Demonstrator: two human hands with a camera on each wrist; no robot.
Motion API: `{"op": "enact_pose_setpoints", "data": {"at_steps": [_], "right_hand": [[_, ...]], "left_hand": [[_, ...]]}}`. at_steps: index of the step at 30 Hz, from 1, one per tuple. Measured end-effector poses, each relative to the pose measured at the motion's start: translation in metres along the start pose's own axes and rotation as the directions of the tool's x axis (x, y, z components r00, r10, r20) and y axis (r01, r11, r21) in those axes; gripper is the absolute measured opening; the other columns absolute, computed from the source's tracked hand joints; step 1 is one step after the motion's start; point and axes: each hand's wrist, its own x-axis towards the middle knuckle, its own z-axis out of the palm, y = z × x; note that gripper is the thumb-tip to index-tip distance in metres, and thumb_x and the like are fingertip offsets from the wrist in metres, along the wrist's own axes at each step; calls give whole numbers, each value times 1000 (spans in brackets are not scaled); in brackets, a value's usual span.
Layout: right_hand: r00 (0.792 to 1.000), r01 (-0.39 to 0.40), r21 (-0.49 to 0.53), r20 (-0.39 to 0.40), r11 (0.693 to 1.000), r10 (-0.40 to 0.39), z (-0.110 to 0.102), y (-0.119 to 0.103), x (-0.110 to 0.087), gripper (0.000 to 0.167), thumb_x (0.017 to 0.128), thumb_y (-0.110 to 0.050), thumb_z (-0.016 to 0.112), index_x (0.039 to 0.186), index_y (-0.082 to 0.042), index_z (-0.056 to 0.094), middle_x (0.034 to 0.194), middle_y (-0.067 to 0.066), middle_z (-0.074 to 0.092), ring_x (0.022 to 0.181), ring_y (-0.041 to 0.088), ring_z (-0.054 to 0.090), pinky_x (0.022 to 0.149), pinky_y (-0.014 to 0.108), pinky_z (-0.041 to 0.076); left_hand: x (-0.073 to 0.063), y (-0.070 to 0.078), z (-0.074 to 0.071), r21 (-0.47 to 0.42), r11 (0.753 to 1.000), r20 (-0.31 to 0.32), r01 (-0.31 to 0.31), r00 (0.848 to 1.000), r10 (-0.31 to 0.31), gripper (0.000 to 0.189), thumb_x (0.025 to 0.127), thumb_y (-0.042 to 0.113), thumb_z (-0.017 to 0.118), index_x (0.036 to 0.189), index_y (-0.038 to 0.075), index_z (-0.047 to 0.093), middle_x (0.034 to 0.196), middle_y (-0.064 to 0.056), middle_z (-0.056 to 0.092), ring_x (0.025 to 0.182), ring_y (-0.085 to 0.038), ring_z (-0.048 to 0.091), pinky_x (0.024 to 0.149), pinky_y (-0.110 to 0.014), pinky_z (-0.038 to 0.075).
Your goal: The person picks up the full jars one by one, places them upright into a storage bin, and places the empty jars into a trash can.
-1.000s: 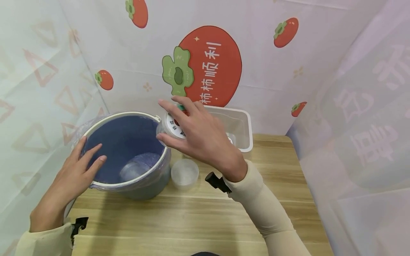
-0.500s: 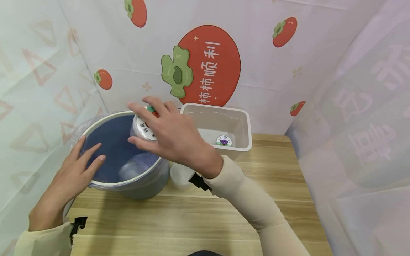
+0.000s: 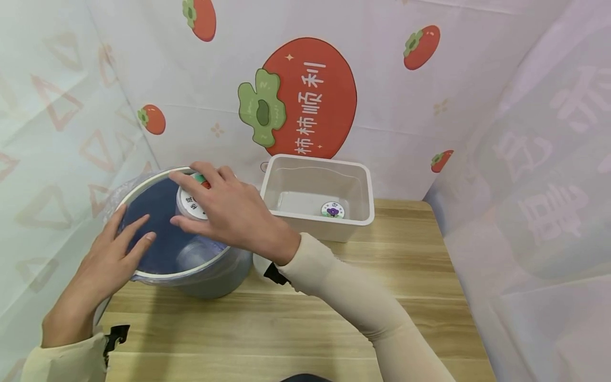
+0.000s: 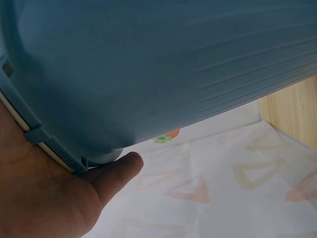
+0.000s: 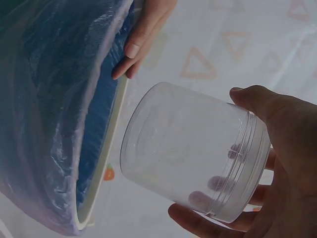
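In the head view my right hand (image 3: 234,212) grips a clear plastic jar by its round white lid (image 3: 193,204), holding it over the bin. The right wrist view shows the jar (image 5: 178,148) see-through and empty, its base turned toward the bin's mouth. My left hand (image 3: 107,260) rests on the near left part of the rim of the blue bin (image 3: 215,286), fingers extended across it. Clear film lines the bin and folds over its pale rim. Inside, a clear jar-like container (image 3: 193,254) lies at the bottom.
A white rectangular tub (image 3: 367,196) stands right of the bin, holding a round lid (image 3: 332,210) with a purple picture. A clear round container (image 3: 260,262) on the wooden table (image 3: 267,329) is mostly hidden behind my right wrist. Printed cloth walls surround the table.
My right hand has carried the jar left from in front of the tub to over the bin, uncovering the tub. My left hand has stayed on the rim.
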Motion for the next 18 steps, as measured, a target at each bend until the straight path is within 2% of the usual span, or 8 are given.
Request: {"op": "enact_pose_setpoints", "data": {"at_steps": [8, 18], "right_hand": [[996, 10, -46, 86, 999, -6, 23, -5, 7, 76, 105, -73, 54, 170, -38, 38, 172, -2, 42, 147, 22, 55, 94, 36, 64], [990, 25, -81, 139, 996, -13, 53, -8, 11, 74, 105, -70, 56, 169, -34, 41, 168, 2, 48, 139, 24, 60, 81, 30, 64]], "left_hand": [[-1, -1, 0, -8, 1000, -4, 1, 1000, -1, 67, 118, 43, 41, 169, 0, 32, 182, -25, -10, 158, -71, 5, 109, -93, 17], [-1, -1, 0, -12, 1000, -11, 1, 1000, -1, 67, 118, 43, 42, 169, 1, 33, 182, -25, -10, 158, -71, 6, 108, -93, 17]]}}
